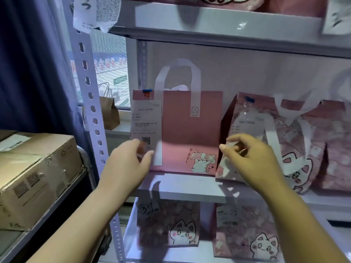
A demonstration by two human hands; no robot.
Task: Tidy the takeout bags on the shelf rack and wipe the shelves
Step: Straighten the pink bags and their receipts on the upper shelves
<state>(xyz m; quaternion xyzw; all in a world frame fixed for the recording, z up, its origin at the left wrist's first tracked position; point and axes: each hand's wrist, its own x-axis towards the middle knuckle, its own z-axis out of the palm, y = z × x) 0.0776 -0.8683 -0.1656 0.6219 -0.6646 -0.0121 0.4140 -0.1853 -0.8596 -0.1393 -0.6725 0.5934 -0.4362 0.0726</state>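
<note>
A plain pink takeout bag (186, 130) with white handles stands upright on the middle shelf (182, 188), a receipt (146, 126) clipped to its left front. My left hand (127, 164) is at the bag's lower left corner, fingers apart and overlapping the receipt's bottom edge. To the right a second pink bag (266, 141) with a cat print leans tilted. My right hand (248, 158) hovers in front of its lower left, fingers curled loosely and holding nothing. A third cat bag (332, 149) stands at the far right.
Two more cat-print bags (171, 228) (247, 234) stand on the shelf below. The upper shelf (218, 25) holds other pink bags. A cardboard box (36, 177) rests on a cart at left. A brown paper bag (109, 112) sits on the windowsill behind the perforated rack post (91, 103).
</note>
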